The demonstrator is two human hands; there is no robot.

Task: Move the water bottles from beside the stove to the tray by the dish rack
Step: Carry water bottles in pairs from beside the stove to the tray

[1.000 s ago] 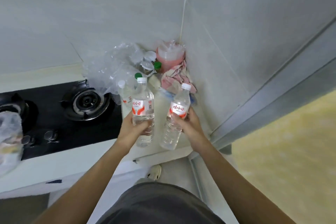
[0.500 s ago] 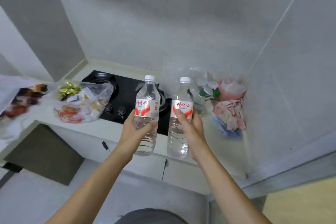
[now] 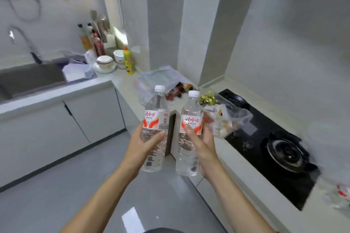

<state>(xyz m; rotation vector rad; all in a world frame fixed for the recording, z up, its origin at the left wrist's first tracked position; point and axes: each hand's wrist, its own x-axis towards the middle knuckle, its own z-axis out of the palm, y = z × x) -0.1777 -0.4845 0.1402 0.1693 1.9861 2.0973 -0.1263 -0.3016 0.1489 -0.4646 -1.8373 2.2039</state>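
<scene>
An L-shaped counter [image 3: 121,79] wraps the open grey floor [image 3: 75,185], leaving clear room ahead. The sink [image 3: 28,79] sits far left, the black stove [image 3: 274,149] at right, its near edge cut off. The left hand [image 3: 144,147] clamps one water bottle [image 3: 156,128] upright; the right hand [image 3: 200,145] clamps the other bottle [image 3: 189,132], both held over the floor. Blurred plastic bags [image 3: 227,119] crowd the corner; no tray is discernible.
</scene>
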